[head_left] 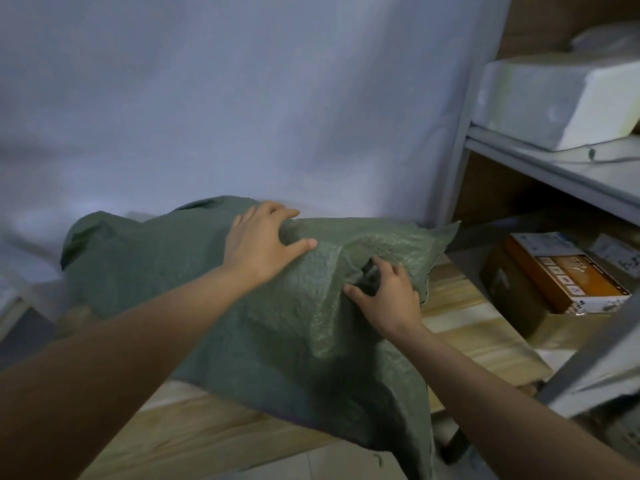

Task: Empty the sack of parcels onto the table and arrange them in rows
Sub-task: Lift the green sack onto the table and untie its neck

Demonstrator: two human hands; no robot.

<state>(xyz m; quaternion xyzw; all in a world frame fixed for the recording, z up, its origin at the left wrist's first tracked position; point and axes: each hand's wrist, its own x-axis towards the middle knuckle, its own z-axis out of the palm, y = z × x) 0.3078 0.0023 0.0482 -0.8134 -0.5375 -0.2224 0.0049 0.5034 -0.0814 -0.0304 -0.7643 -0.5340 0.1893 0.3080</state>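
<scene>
Head view, looking down: a bulging green sack (214,289) of coarse woven plastic lies on its side across a pale wood-grain surface (460,327), its lumpy cloth pushed into angular ridges by whatever is inside. One end of the sack hangs over the near edge of the surface. The left hand (263,240) rests on top of the sack, fingers spread and pressing flat on the crinkled weave. The right hand (384,289) sits just right of it on the sack, fingers curled into a dark fold — bunching the fabric. Right of the sack stands grey metal shelving (540,168) holding a white foam box (554,98) and, lower, an orange carton (568,275). Behind the sack is a plain pale wall (242,98).
</scene>
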